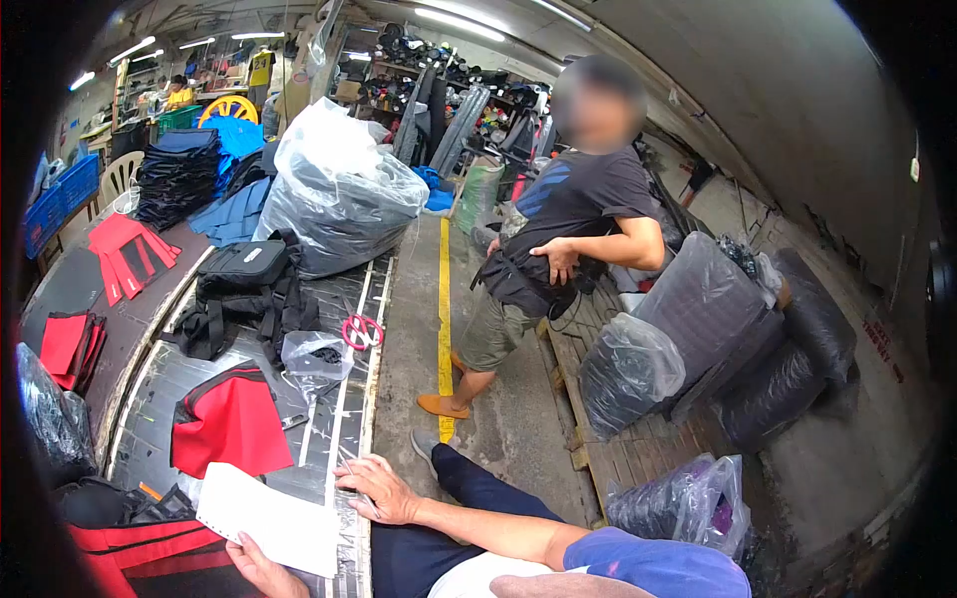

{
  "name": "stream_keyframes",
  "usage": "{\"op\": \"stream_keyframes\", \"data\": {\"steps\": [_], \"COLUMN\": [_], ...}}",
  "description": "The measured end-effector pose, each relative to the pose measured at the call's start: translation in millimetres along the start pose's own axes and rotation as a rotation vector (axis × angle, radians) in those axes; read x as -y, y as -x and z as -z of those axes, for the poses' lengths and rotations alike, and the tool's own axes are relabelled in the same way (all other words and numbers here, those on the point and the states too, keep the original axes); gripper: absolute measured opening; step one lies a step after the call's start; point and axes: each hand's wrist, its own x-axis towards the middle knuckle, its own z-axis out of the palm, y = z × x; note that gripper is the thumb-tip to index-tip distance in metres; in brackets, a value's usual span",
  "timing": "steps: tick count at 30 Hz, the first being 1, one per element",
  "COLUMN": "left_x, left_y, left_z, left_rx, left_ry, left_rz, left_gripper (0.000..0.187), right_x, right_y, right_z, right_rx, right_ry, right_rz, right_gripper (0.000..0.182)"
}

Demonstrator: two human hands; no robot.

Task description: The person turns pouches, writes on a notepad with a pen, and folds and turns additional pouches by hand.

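My left hand [265, 568] is at the bottom, closed on the lower edge of a white sheet of paper [267, 518]. My right hand [381, 488] rests at the table's right edge, its fingers around a thin pen-like item [349, 466]. Beyond the paper lies a red and black fabric piece [229, 424]. Pink-handled scissors [362, 332] lie farther up the table, beside a clear plastic bag [317, 356] with dark contents. A black bag with straps [244, 289] sits behind them.
A large plastic sack [339, 199] stands at the table's far end. Red fabric pieces [130, 254] lie at the left. A person [578, 209] stands across the aisle by a yellow floor line [446, 299]. Wrapped dark bundles [698, 299] sit on a wooden pallet at the right.
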Motion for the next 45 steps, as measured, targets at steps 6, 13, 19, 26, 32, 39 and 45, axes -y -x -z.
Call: {"op": "stream_keyframes", "data": {"steps": [6, 13, 19, 26, 32, 39, 45], "left_x": [-4.4, -4.3, -0.3, -4.1, -6.2, 4.5, -2.5], "left_y": [2.4, 3.7, 2.0, 3.4, 3.3, 1.8, 4.9], "left_z": [-5.8, -6.0, 0.2, -3.7, -2.4, 2.9, -0.3], "left_rx": [-0.012, -0.029, -0.007, -0.019, -0.015, -0.048, -0.051], "left_ry": [0.038, 0.04, 0.057, 0.049, 0.057, 0.085, 0.073], "left_rz": [0.013, -0.018, -0.011, 0.012, 0.053, 0.051, 0.05], "left_gripper": [0.032, 0.031, 0.032, 0.033, 0.034, 0.044, 0.045], "right_x": [-0.6, -0.7, -1.1, -1.9, -1.0, -0.4, 0.5], "right_y": [-0.3, -0.5, -1.0, -1.5, -1.4, -2.3, -2.4], "right_z": [0.9, 1.3, 1.6, 1.8, 2.5, 3.2, 3.4], "right_rx": [0.015, 0.01, 0.007, 0.013, 0.021, 0.017, 0.017], "right_ry": [0.0, 0.004, 0.002, 0.003, 0.009, 0.007, 0.003], "right_rz": [-0.001, 0.007, 0.016, 0.021, 0.008, 0.011, 0.008], "right_gripper": [0.045, 0.047, 0.048, 0.049, 0.049, 0.049, 0.048]}}
